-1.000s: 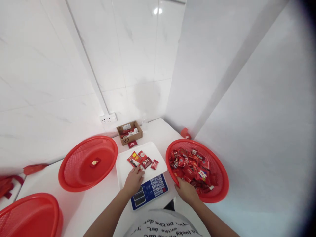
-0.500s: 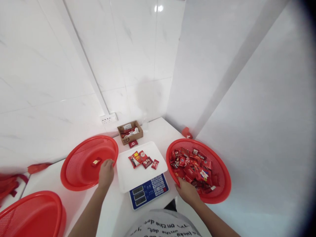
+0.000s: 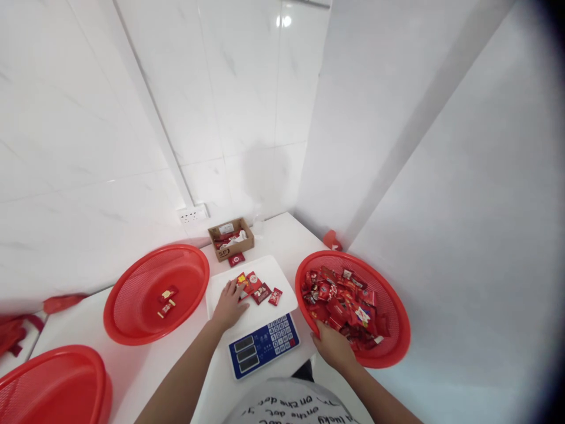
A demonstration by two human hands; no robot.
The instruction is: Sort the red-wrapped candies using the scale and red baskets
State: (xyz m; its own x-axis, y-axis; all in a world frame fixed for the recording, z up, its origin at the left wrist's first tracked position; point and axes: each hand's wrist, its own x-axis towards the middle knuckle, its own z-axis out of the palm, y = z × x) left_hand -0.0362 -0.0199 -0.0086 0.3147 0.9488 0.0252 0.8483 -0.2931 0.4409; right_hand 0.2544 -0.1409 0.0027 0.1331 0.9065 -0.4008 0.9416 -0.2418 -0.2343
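Note:
My left hand [image 3: 229,305] reaches over the white pan of a digital scale [image 3: 265,345], its fingers stretched out on a red and yellow snack packet [image 3: 241,282] that they partly cover. Beside that lie a red packet [image 3: 253,279], a dark red packet [image 3: 261,293] and a small red packet [image 3: 275,296]. On the right, my right hand [image 3: 332,344] grips the near left rim of a red plastic basket [image 3: 399,330] heaped with red-wrapped snacks [image 3: 342,303]. Two small packets [image 3: 166,300] lie in another red basket [image 3: 132,333] at the left.
A small cardboard box [image 3: 236,249] with red packets inside stands behind the scale, a red packet [image 3: 236,259] in front of it. A third red basket [image 3: 103,383] sits at the lower left. Walls border the table, with a socket strip [image 3: 192,214] on one.
My left hand has moved right, from the left basket to the packets on the scale. A second small packet now lies in that basket. My right hand stays on its rim.

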